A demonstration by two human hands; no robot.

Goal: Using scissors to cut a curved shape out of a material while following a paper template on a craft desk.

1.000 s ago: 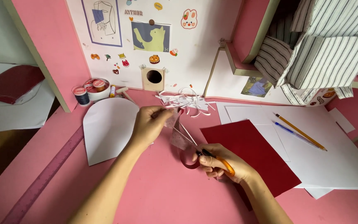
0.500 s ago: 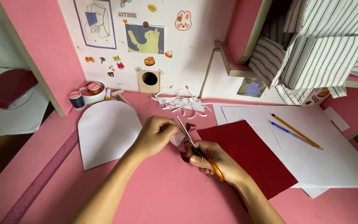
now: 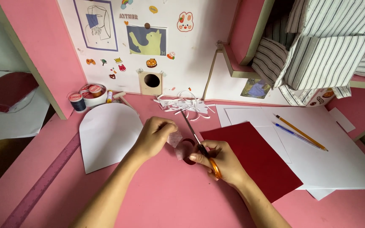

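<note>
The right hand (image 3: pixel 222 162) grips orange scissors (image 3: pixel 199 141), cutting a small paper piece (image 3: pixel 177 141) pinched in the left hand (image 3: pixel 155 135). I think turning it carefully comes next.

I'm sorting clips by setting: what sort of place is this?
Likely a home craft desk: the right hand works scissors on a small paper piece, with paper scraps, thread spools and stickers around.

A pink desk surface (image 3: pixel 170 198) is backed by a white wall panel (image 3: pixel 191 55) covered with stickers and small pictures. A pink upright (image 3: pixel 39 46) is seen at left. Striped fabric (image 3: pixel 326 55) is piled on a pink shelf (image 3: pixel 243 38) at right. Lighting is even.
</note>
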